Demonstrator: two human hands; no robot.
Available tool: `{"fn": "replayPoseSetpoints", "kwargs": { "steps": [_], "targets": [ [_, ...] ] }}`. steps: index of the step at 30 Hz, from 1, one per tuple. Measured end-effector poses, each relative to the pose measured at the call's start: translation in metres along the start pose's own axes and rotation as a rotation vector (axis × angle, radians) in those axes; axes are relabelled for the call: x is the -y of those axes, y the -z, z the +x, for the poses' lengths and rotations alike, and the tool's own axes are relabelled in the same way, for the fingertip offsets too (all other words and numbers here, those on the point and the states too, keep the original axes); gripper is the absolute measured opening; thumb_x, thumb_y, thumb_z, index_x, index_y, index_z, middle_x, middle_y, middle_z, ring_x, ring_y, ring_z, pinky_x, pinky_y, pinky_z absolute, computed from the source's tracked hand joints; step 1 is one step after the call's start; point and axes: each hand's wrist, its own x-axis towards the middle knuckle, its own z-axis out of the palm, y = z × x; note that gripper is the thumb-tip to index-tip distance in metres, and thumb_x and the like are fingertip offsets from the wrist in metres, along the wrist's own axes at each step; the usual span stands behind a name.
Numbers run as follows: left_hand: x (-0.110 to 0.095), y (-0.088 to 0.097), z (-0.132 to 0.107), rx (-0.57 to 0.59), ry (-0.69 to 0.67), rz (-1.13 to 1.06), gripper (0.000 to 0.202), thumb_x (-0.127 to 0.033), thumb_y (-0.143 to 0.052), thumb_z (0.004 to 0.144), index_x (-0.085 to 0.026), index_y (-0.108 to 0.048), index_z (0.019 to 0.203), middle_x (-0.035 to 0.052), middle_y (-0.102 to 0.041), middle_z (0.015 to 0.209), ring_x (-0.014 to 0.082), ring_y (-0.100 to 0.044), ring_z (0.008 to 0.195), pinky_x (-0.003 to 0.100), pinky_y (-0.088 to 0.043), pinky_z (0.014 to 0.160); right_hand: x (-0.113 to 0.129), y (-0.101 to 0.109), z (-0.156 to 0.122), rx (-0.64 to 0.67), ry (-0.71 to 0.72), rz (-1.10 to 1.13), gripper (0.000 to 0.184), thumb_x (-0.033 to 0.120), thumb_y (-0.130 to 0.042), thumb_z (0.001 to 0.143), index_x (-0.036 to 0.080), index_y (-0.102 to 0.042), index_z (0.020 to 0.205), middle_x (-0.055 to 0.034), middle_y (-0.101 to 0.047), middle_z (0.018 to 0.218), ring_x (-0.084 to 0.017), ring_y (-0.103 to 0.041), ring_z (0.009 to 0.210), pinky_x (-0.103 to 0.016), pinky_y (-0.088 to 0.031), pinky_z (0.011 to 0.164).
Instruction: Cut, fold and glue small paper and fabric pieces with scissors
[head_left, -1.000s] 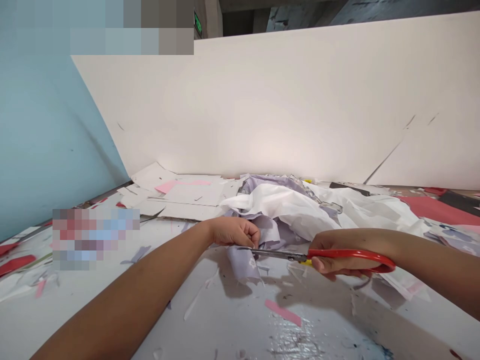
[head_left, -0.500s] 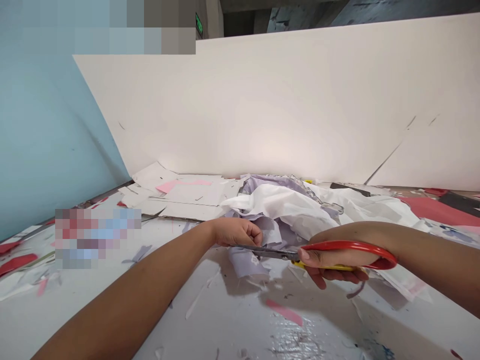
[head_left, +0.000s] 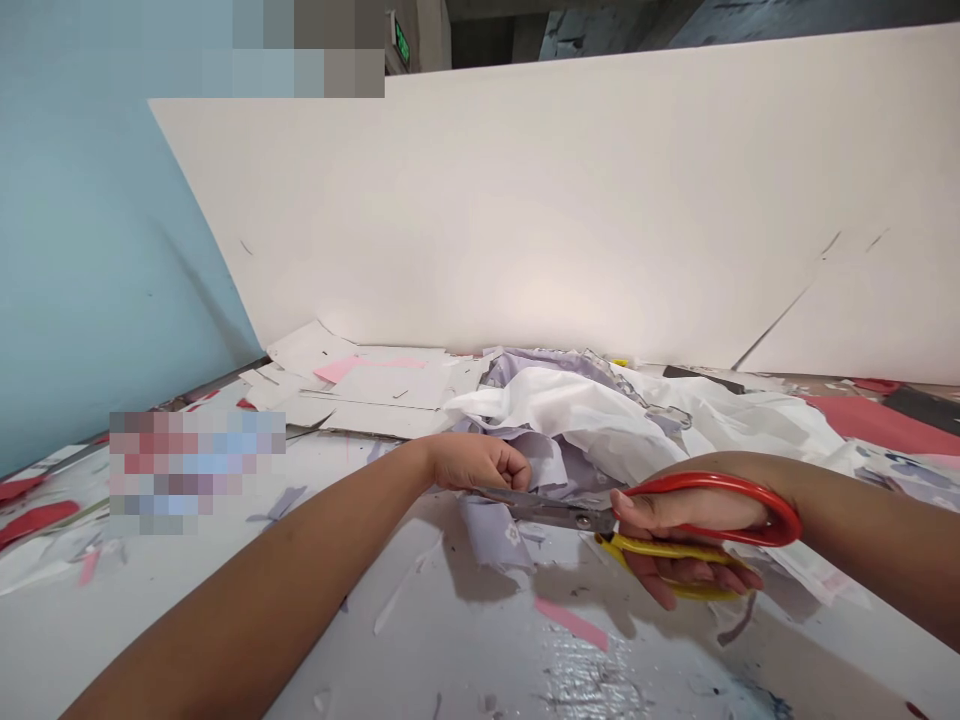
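My left hand (head_left: 480, 462) is bunched into a fist, pinching the edge of a lilac printed paper sheet (head_left: 491, 532) that hangs below it. My right hand (head_left: 675, 535) grips a pair of scissors (head_left: 559, 510) with a red upper loop and a yellow lower loop. The steel blades point left and reach the sheet just under my left hand. The blade tips are hidden behind the sheet and fingers.
Crumpled white and lilac paper (head_left: 570, 410) lies heaped behind my hands, beside stacked white card (head_left: 375, 390). A tall white board (head_left: 525, 200) stands at the back against a blue wall (head_left: 97, 250). Paper scraps and a pink strip (head_left: 571, 624) litter the white tabletop (head_left: 450, 650).
The scissor handles have spread apart, with the yellow loop swinging down, and the blades have moved slightly to the right. My right hand has turned, showing its fingers more.
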Motion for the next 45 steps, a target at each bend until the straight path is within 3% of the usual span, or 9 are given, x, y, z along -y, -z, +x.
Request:
{"fn": "replayPoseSetpoints", "kwargs": {
  "steps": [4,10,23,30,37,42,45],
  "targets": [
    [-0.001,0.000,0.000,0.017,0.003,0.002,0.010,-0.015,-0.063,0.057,-0.016,-0.053,0.061,-0.0059,-0.048,0.052,0.0048,-0.038,0.043,0.017,-0.026,0.039,-0.001,0.004,0.007,0.065,-0.005,0.039,0.073,0.071,-0.016,0.074,0.012,-0.057,0.061,0.0037,-0.040,0.043,-0.010,-0.046,0.035,-0.023,-0.040,0.035],
    [-0.005,-0.002,-0.001,0.043,0.014,-0.009,0.014,-0.017,-0.066,0.056,-0.016,-0.052,0.061,-0.0077,-0.044,0.048,0.0045,-0.039,0.042,0.016,-0.029,0.039,0.000,0.010,0.014,0.130,-0.076,0.041,0.075,0.076,-0.016,0.069,0.014,-0.056,0.066,0.0032,-0.044,0.044,-0.012,-0.050,0.036,-0.025,-0.044,0.034],
    [0.000,0.000,0.001,0.065,0.023,0.051,0.006,-0.013,-0.056,0.060,-0.017,-0.054,0.063,-0.0063,-0.048,0.050,0.0057,-0.042,0.041,0.016,-0.031,0.038,0.007,0.005,0.017,0.191,-0.214,0.018,0.080,0.084,-0.013,0.057,0.016,-0.054,0.065,0.0034,-0.043,0.043,-0.012,-0.047,0.034,-0.025,-0.041,0.029],
    [0.003,0.001,0.004,0.067,0.025,0.058,0.004,-0.016,-0.056,0.060,-0.017,-0.055,0.064,-0.0050,-0.052,0.054,0.0057,-0.042,0.043,0.017,-0.030,0.039,0.004,0.006,0.019,0.133,-0.251,-0.021,0.077,0.084,-0.012,0.057,0.018,-0.051,0.059,0.0052,-0.037,0.039,-0.010,-0.040,0.031,-0.022,-0.034,0.026],
    [0.004,0.002,0.004,0.061,0.007,0.021,0.006,-0.013,-0.056,0.059,-0.017,-0.055,0.063,-0.0056,-0.052,0.055,0.0051,-0.041,0.044,0.017,-0.029,0.040,0.009,-0.004,0.012,-0.022,-0.190,0.020,0.071,0.086,-0.029,0.048,0.018,-0.047,0.054,0.0079,-0.029,0.035,-0.007,-0.029,0.029,-0.018,-0.023,0.026],
    [0.004,0.002,0.004,0.071,0.025,-0.008,0.005,-0.017,-0.059,0.060,-0.017,-0.054,0.063,-0.0059,-0.051,0.053,0.0056,-0.044,0.044,0.017,-0.033,0.041,0.007,-0.009,0.009,-0.069,-0.192,0.092,0.064,0.081,-0.026,0.060,0.019,-0.042,0.060,0.0079,-0.030,0.044,-0.006,-0.028,0.033,-0.017,-0.023,0.030],
    [0.003,0.001,0.003,0.077,0.029,-0.015,0.005,-0.018,-0.059,0.061,-0.017,-0.054,0.063,-0.0063,-0.049,0.051,0.0060,-0.046,0.044,0.018,-0.036,0.042,0.008,-0.009,0.008,-0.051,-0.207,0.097,0.062,0.077,-0.016,0.068,0.020,-0.040,0.062,0.0074,-0.031,0.046,-0.007,-0.030,0.032,-0.018,-0.027,0.030]
  ]
}}
